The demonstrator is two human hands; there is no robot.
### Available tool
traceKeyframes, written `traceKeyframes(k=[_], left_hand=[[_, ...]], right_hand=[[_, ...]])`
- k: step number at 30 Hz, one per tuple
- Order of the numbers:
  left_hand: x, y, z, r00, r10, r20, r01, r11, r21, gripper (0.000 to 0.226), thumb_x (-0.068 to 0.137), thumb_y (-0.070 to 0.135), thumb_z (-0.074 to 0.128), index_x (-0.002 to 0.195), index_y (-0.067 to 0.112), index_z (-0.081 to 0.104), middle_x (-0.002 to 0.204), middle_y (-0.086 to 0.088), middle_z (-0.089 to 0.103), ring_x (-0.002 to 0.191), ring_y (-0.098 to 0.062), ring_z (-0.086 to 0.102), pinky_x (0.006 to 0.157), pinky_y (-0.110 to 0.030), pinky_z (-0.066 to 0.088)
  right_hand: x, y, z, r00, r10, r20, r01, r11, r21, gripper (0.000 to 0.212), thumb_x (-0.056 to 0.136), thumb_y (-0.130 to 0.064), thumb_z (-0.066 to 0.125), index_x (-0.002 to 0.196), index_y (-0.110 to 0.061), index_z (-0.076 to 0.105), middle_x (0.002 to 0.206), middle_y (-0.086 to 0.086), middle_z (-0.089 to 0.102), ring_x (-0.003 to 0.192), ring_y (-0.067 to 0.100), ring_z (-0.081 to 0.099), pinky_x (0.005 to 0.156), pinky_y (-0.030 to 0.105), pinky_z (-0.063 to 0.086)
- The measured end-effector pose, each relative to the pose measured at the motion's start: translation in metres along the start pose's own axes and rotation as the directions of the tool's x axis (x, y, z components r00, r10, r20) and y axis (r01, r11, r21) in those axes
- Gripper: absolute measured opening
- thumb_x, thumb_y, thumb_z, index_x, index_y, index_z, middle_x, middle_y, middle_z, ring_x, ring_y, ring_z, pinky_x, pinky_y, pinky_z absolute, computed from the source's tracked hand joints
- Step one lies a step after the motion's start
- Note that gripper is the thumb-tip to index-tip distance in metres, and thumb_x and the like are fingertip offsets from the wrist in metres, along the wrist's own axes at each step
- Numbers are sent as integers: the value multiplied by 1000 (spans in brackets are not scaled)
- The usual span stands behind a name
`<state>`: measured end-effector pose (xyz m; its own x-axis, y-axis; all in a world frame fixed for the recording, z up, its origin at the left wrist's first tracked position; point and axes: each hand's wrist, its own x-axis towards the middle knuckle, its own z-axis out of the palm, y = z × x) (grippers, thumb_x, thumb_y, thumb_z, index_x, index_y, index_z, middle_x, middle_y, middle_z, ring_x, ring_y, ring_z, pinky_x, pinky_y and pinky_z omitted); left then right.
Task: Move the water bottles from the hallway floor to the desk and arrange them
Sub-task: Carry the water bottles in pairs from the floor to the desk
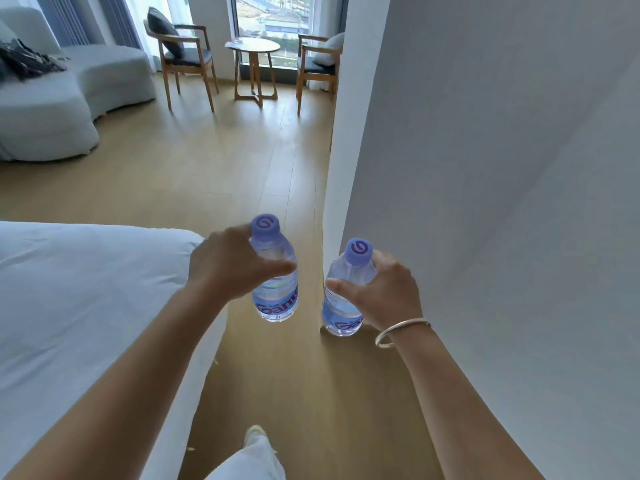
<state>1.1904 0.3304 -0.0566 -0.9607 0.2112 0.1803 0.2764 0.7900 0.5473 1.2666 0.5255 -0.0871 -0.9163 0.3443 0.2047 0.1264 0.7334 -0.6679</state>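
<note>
Passage between bed at 9 o'clock and white wall at 3 o'clock. I read the narrow gap as the reason both arms run forward and close together. Wood floor opens toward 12 o'clock, where 2 chairs and a small round table stand by the window; sofa sits at 10 o'clock. No desk in sight, so I judge this the carrying leg, with arranging not yet begun.

Both bottles are clear of the floor, upright, caps up, probably so each can be set straight down on its base.

Left hand: curled round the upper body of the left bottle, just under the purple cap. Thumb lies across the front. Cap pokes out at 12 o'clock of the hand, labelled lower half hangs at 5 o'clock.

Right hand: wrapped round the shoulder of the right bottle, thumb on the near side. Cap sits at 11 o'clock of the hand, base hangs at 7 o'clock. Silver bangle on that wrist.

The 2 bottles are near each other, not touching, the right one lower in frame. A shoe shows at 6 o'clock.
</note>
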Motion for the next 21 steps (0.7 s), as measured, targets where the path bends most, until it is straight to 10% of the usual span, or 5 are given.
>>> traceKeyframes(k=[21], left_hand=[[397, -88, 34, 996, 66, 54, -66, 998, -1, 36, 56, 59, 74, 77, 36, 56, 64, 16, 53, 60, -8, 50, 51, -17, 29]], right_hand=[[360, -36, 142, 996, 70, -59, -71, 997, -6, 39, 65, -48, 74, 84, -16, 61, 76, -1, 59, 69, 15, 54, 59, 21, 41]])
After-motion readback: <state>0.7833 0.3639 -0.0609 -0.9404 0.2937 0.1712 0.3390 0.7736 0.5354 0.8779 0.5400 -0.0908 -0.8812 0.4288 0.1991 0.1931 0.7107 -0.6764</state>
